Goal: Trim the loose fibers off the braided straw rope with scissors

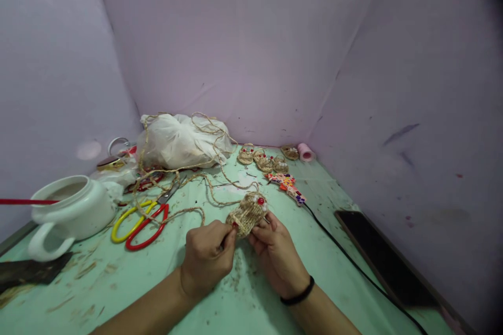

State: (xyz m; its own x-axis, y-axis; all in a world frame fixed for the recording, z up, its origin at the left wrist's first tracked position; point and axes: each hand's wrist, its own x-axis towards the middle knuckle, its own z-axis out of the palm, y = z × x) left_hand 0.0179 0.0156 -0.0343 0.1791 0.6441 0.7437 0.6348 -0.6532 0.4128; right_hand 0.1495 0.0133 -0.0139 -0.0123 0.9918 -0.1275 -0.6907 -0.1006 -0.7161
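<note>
Between my hands is a small braided jute piece (248,214) with red and white beads near its upper right end. My left hand (210,255) is closed at the lower left end of the piece, its fingers pinching by a red bead. Around the right edge, the fingers of my right hand (278,254) are bent and hold the piece; a black band is on that wrist. A jute cord (214,196) runs from behind the piece toward the left and back.
Scissors (147,222) with yellow and red handles and a white teapot (84,212) lie left. Behind are a white plastic bag (181,141), several beaded jute pieces (265,161) and a pink spool (305,152). A patterned corded tool (288,186) and a black phone-like slab (383,256) lie right.
</note>
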